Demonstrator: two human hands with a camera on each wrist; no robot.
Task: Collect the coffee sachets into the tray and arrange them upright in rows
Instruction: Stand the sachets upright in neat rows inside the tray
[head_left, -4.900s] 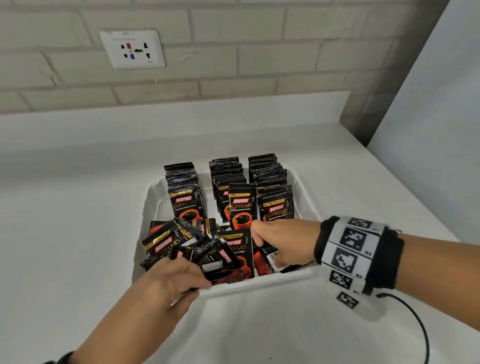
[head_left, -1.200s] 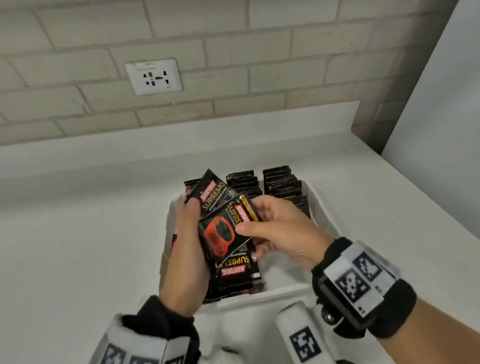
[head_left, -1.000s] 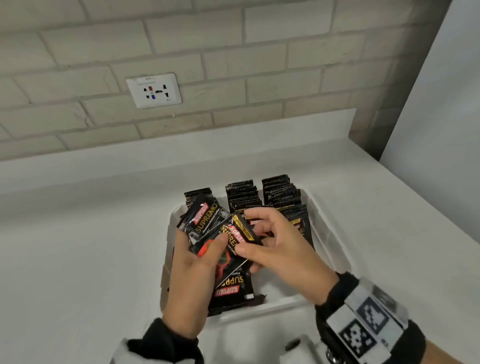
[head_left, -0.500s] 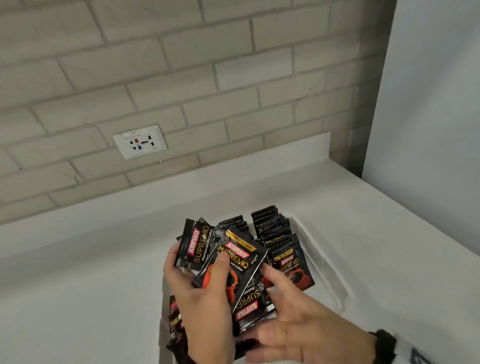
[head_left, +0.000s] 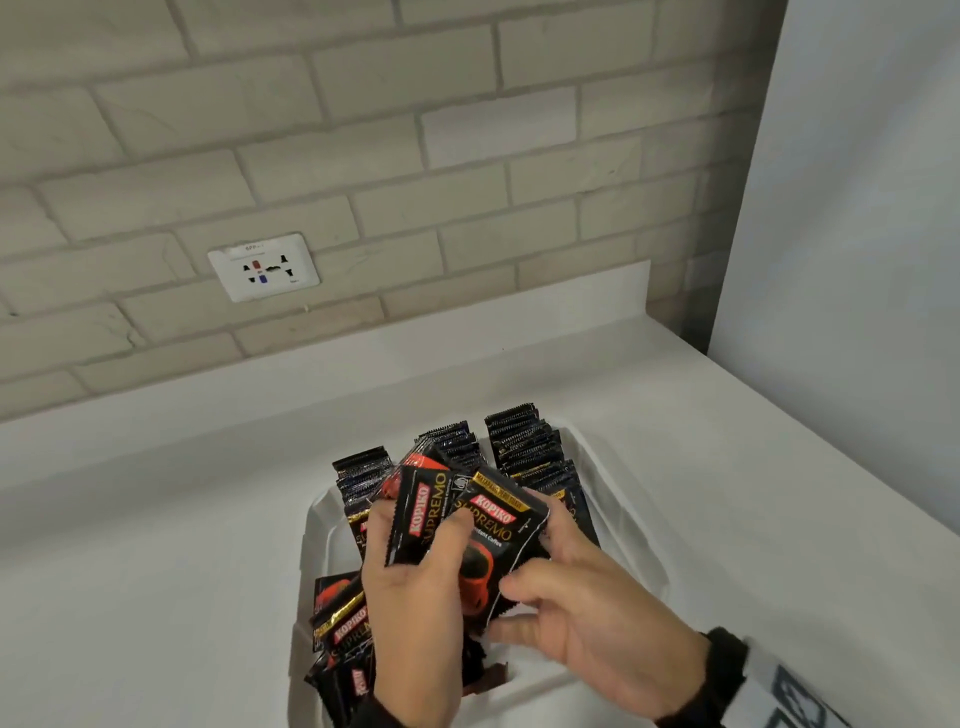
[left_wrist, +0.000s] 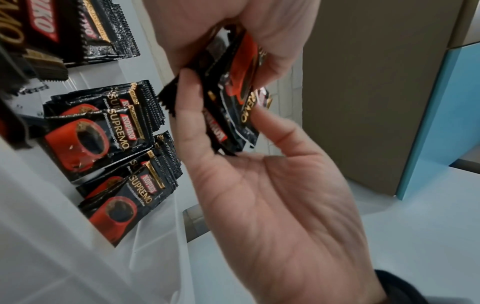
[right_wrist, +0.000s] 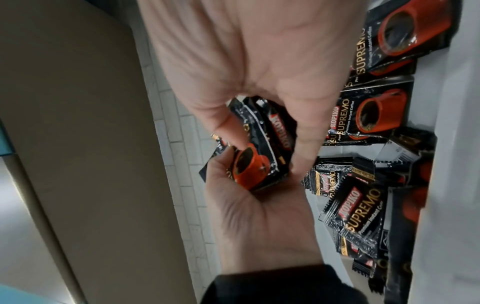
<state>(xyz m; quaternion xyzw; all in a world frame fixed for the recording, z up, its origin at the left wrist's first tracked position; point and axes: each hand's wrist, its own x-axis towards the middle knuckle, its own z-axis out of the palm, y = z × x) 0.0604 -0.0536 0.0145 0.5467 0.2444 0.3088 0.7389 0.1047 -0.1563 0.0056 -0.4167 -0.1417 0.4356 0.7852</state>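
Left hand (head_left: 410, 597) & right hand (head_left: 587, 613) both grip a bunch of black sachets (head_left: 467, 525) reading "KOPIKO SUPREMO", above the white tray (head_left: 631, 525). Rows of sachets (head_left: 524, 441) stand upright at the tray's back; loose ones (head_left: 343, 623) lie in front.

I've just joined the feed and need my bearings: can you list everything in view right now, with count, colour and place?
White plastic tray: one, white, on the counter below the hands.
Upright coffee sachets: three rows, black with red cups, standing at the tray's far end; count unclear.
Loose coffee sachets: a jumbled pile, black and red, at the tray's near left.
Held coffee sachets: a small fan, black and red, above the tray.
White countertop: one, white, under the tray.
Wall socket plate: one, white, on the brick wall.
Left hand: grips the held coffee sachets.
Right hand: pinches the front sachet's edge.
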